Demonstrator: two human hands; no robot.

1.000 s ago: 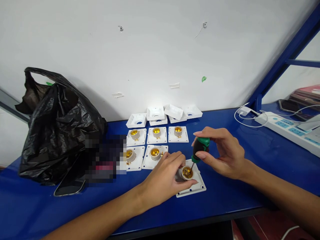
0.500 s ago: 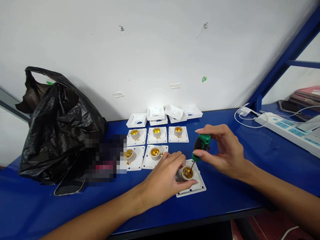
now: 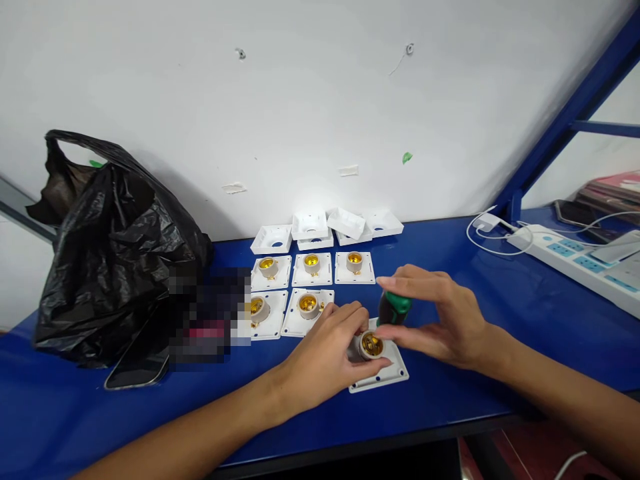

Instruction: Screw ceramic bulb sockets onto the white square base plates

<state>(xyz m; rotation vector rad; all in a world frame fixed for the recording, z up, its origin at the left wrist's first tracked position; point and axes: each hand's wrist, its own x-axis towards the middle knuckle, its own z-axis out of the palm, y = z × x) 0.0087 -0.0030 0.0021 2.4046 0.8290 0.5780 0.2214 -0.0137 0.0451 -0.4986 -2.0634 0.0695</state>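
Note:
My left hand [image 3: 333,357] is closed around the pale round lamp socket [image 3: 371,345], which sits on a white square base plate [image 3: 387,375] near the table's front edge. Brass-coloured metal shows inside the socket. My right hand [image 3: 440,317] pinches a green and black screwdriver [image 3: 395,307] between thumb and fingers. The screwdriver leans over the socket's right rim; its tip is hidden. Behind my left hand stands another socket [image 3: 308,305] on its own plate, one of several lined up in two rows.
White square covers [image 3: 271,239] are piled along the wall. On the left a black plastic bag [image 3: 120,253] stands beside a phone [image 3: 137,367]. A white power strip [image 3: 575,257] with cables lies on the right of the blue table [image 3: 440,400].
My right hand has turned the screwdriver and lowered it slightly to the left, so its shaft no longer shows. My left hand keeps its hold on the socket.

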